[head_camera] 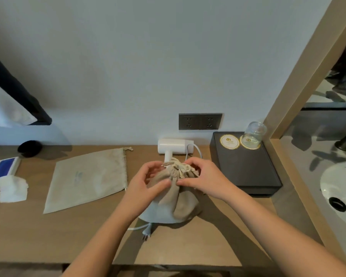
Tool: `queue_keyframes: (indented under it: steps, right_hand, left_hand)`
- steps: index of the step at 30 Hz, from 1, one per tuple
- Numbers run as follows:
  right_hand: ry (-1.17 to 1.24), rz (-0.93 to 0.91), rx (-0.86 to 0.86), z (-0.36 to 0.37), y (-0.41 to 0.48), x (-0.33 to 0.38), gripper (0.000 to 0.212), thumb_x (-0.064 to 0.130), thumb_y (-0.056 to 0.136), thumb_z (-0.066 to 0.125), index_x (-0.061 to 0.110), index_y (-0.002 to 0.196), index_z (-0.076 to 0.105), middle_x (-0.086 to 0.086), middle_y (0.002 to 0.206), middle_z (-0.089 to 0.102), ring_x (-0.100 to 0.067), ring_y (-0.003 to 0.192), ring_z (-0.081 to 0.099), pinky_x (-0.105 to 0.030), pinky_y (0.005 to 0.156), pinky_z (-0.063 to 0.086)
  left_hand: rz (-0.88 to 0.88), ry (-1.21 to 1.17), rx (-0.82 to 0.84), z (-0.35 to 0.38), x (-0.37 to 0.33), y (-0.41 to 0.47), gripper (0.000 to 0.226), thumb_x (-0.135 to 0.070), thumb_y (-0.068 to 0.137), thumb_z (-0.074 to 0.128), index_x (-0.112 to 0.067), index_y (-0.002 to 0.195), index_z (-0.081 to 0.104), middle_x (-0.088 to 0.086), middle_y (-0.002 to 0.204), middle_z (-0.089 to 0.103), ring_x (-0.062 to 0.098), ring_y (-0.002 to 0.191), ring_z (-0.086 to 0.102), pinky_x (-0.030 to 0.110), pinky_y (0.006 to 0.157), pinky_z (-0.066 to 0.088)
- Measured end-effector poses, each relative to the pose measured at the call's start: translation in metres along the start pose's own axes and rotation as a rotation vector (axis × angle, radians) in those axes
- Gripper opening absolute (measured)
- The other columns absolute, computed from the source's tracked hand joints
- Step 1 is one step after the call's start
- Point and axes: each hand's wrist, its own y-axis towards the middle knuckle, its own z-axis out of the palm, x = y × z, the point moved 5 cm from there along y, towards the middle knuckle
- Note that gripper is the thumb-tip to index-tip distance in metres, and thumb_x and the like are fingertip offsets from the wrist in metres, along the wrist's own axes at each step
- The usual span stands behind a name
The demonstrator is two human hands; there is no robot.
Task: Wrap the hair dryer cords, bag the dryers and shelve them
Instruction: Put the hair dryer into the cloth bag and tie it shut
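A filled beige drawstring bag stands on the wooden counter, its mouth gathered tight. My left hand and my right hand both pinch the bunched neck and its cream drawstring. Behind the bag lies a white hair dryer, its white cord looping to the right. A grey plug on a white cord pokes out from under the bag toward me. An empty flat beige bag lies to the left.
A black tray with round coasters and an upturned glass sits on the right, below a double wall socket. A white basin is at far right. Tissues and a blue-white packet lie at far left.
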Motion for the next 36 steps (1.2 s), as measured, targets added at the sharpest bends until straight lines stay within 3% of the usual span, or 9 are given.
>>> queue_keyframes:
  steps: [2, 6, 13, 15, 17, 22, 30, 33, 36]
  right_hand:
    - [0.030, 0.000, -0.019, 0.002, 0.000, 0.001, 0.030, 0.033, 0.069, 0.086, 0.033, 0.092, 0.066, 0.013, 0.085, 0.070, -0.002, 0.078, 0.063, -0.019, 0.069, 0.050]
    - [0.045, 0.015, -0.053, 0.004, -0.004, 0.005, 0.031, 0.034, 0.068, 0.087, 0.029, 0.092, 0.069, 0.012, 0.087, 0.071, -0.002, 0.081, 0.064, -0.023, 0.073, 0.054]
    - [0.123, 0.009, -0.145, -0.001, -0.035, 0.028, 0.028, 0.023, 0.068, 0.088, 0.026, 0.089, 0.070, 0.010, 0.083, 0.072, 0.000, 0.074, 0.064, -0.015, 0.067, 0.050]
    - [0.137, 0.006, -0.186, 0.002, -0.047, 0.039, 0.029, 0.023, 0.068, 0.088, 0.024, 0.091, 0.071, 0.008, 0.084, 0.072, 0.000, 0.075, 0.064, -0.016, 0.068, 0.051]
    - [0.138, 0.002, -0.225, 0.009, -0.063, 0.051, 0.028, 0.023, 0.068, 0.088, 0.025, 0.090, 0.070, 0.008, 0.083, 0.072, 0.001, 0.073, 0.063, -0.015, 0.066, 0.049]
    - [0.098, 0.031, -0.302, 0.036, -0.108, 0.071, 0.029, 0.021, 0.066, 0.089, 0.024, 0.088, 0.071, 0.005, 0.086, 0.072, -0.005, 0.075, 0.064, -0.023, 0.070, 0.051]
    - [0.123, 0.081, -0.345, 0.076, -0.180, 0.061, 0.031, 0.015, 0.066, 0.089, 0.025, 0.088, 0.070, 0.007, 0.080, 0.072, 0.001, 0.068, 0.059, -0.015, 0.064, 0.047]
    - [0.090, 0.112, -0.314, 0.080, -0.198, 0.052, 0.029, 0.013, 0.067, 0.087, 0.022, 0.088, 0.069, 0.011, 0.078, 0.068, 0.005, 0.067, 0.056, -0.013, 0.064, 0.045]
    - [0.013, 0.161, -0.242, 0.086, -0.218, 0.031, 0.025, 0.021, 0.074, 0.083, 0.018, 0.093, 0.067, 0.008, 0.079, 0.066, -0.001, 0.070, 0.055, -0.026, 0.068, 0.046]
  left_hand:
    - [0.014, 0.128, 0.015, 0.002, 0.011, -0.003, 0.046, -0.030, 0.077, 0.078, -0.034, 0.118, 0.058, -0.021, 0.112, 0.063, -0.005, 0.102, 0.058, 0.017, 0.085, 0.049]
    - [0.073, 0.210, -0.158, -0.004, 0.005, 0.000, 0.006, -0.021, 0.085, 0.070, -0.027, 0.083, 0.068, -0.012, 0.078, 0.068, 0.003, 0.077, 0.061, 0.029, 0.070, 0.049]
    - [0.156, 0.129, -0.142, -0.014, -0.022, -0.014, 0.017, -0.015, 0.087, 0.065, -0.028, 0.078, 0.068, -0.018, 0.075, 0.067, 0.000, 0.073, 0.059, 0.016, 0.065, 0.044]
    - [0.187, 0.091, -0.128, -0.020, -0.028, -0.024, 0.016, -0.013, 0.087, 0.064, -0.026, 0.078, 0.068, -0.015, 0.075, 0.067, 0.004, 0.074, 0.060, 0.020, 0.066, 0.046]
    - [0.203, 0.058, -0.097, -0.027, -0.031, -0.037, 0.013, -0.013, 0.087, 0.064, -0.023, 0.080, 0.069, -0.011, 0.076, 0.068, 0.010, 0.076, 0.062, 0.027, 0.068, 0.048]
    - [0.235, 0.047, 0.037, -0.040, -0.021, -0.080, 0.010, -0.018, 0.089, 0.063, -0.024, 0.087, 0.071, -0.013, 0.082, 0.069, 0.002, 0.080, 0.061, 0.020, 0.070, 0.049]
    - [0.247, 0.075, 0.235, -0.032, 0.005, -0.143, 0.015, -0.016, 0.089, 0.064, -0.030, 0.090, 0.071, -0.019, 0.086, 0.068, 0.001, 0.085, 0.062, 0.014, 0.070, 0.047]
    - [0.227, 0.127, 0.284, -0.020, 0.013, -0.153, 0.015, -0.018, 0.089, 0.063, -0.030, 0.083, 0.069, -0.014, 0.078, 0.067, 0.003, 0.076, 0.059, 0.017, 0.065, 0.044]
    - [0.189, 0.159, 0.338, 0.000, 0.024, -0.165, 0.017, -0.017, 0.089, 0.063, -0.028, 0.077, 0.065, -0.007, 0.068, 0.062, 0.004, 0.064, 0.052, 0.020, 0.059, 0.038]
